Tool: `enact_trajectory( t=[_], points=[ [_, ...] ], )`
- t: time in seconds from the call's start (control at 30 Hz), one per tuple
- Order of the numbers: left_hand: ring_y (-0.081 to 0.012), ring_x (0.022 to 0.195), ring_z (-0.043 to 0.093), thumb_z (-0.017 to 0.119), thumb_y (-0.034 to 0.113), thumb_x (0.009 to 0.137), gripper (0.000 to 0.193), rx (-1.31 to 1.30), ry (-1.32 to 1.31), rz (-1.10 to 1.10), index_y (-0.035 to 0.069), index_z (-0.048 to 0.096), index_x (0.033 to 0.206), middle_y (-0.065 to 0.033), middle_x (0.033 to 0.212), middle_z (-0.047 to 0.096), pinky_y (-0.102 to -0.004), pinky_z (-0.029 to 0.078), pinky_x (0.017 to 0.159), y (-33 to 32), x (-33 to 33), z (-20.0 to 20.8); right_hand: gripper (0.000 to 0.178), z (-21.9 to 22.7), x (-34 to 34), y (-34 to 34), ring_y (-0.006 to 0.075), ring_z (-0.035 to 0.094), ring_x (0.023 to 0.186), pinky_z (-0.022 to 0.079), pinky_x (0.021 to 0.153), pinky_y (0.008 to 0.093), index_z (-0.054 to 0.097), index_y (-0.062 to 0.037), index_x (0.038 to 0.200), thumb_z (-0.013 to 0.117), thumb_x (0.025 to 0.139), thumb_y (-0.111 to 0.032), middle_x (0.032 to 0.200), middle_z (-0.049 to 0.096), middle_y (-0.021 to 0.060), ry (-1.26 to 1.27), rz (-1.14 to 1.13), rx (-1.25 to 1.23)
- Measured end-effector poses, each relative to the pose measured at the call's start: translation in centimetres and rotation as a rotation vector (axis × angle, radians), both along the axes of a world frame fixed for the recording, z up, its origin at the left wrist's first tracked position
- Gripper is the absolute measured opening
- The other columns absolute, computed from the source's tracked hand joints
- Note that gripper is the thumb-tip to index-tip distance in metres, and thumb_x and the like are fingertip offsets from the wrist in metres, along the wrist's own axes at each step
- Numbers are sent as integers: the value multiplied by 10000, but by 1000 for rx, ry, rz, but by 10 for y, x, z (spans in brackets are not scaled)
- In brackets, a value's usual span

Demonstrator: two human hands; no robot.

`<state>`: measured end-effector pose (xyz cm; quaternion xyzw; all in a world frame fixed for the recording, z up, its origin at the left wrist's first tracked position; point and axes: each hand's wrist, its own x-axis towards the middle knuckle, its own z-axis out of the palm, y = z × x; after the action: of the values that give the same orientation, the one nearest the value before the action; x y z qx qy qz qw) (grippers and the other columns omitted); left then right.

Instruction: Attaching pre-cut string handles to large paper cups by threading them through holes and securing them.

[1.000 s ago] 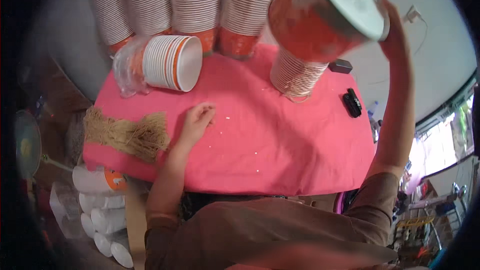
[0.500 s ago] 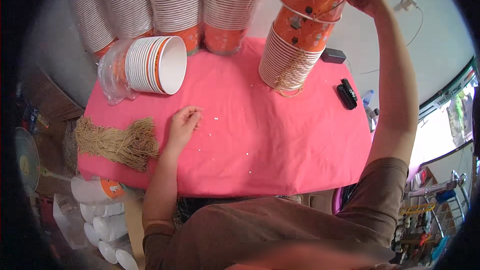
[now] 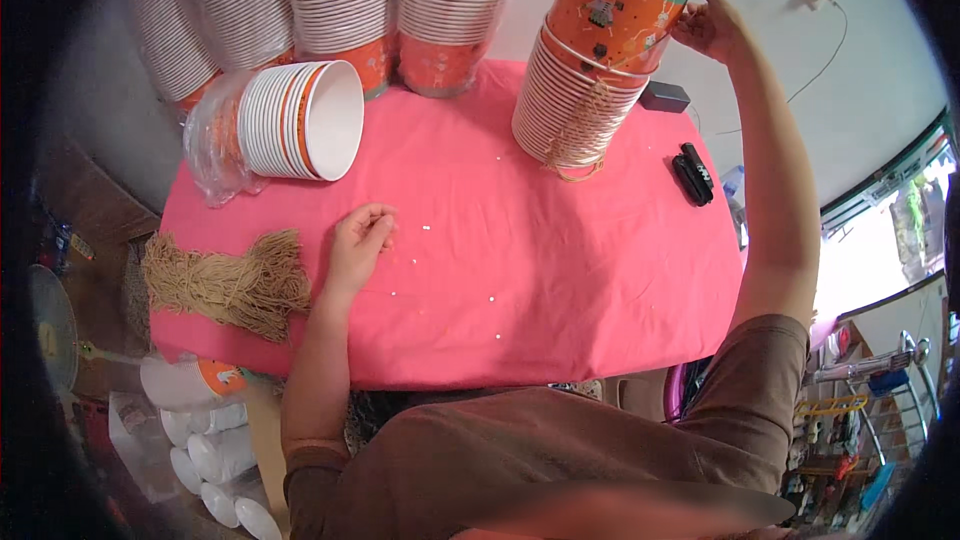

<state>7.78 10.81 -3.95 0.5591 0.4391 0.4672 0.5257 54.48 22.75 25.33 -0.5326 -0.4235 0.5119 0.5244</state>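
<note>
Right hand at a column of inverted paper cups. We see the right hand (image 3: pixel 712 28) raised, its fingers partly bent and well short of a fist, against or just beside the wall of an orange cup (image 3: pixel 605 10) with a green base band. The cup is to the left of that grip, upside down, capping a nested stack of cups (image 3: pixel 548 100) whose white rims lie below and to the left of the hand. (The hand partly hides its own contact, so we cannot say whether it bears any of the cup's weight.) Down the near side of the stack hangs a braided tan cord (image 3: pixel 588 130).

Beneath the grip we find a black box (image 3: pixel 664 97) and, farther below, some small black items (image 3: pixel 693 175) on the pink cloth (image 3: pixel 640 270).

Well to the left of the grip and lower, the left hand (image 3: pixel 362 238) rests on the cloth with fingers loosely curled; we see nothing in it, though its palm is out of sight. To its left lies a tied bundle of tan cord (image 3: pixel 235 280); above it, a stack of cups on its side (image 3: pixel 275 120), partly in clear plastic. Beyond these, we note tall wrapped stacks (image 3: pixel 340 0), upright.
</note>
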Motion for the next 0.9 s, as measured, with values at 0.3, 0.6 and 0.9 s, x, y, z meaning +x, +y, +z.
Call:
enact_trajectory(
  t=[0.3,0.6,0.9],
  points=[
    [-55,686,546,536,88,952,157,3,69,11,18,619,1065,-3,847,613,-206,462,632,0,0,1,551,-9,13,6,270,656,777,586,790,349,552,54,862,673,823,-482,847,618,160,48,38,-10],
    [-50,679,538,537,88,952,155,-3,17,20,20,617,1066,0,845,614,-206,459,628,-1,-2,-2,534,-17,-10,-8,206,642,626,596,646,319,556,-56,635,681,785,-553,651,603,81,-2,29,0],
    [-44,677,536,548,80,947,145,6,79,38,20,615,1061,1,835,613,-197,456,615,-2,1,3,603,-24,10,6,281,648,688,597,733,420,532,32,868,694,788,-543,737,591,136,18,36,-43]
  ],
)
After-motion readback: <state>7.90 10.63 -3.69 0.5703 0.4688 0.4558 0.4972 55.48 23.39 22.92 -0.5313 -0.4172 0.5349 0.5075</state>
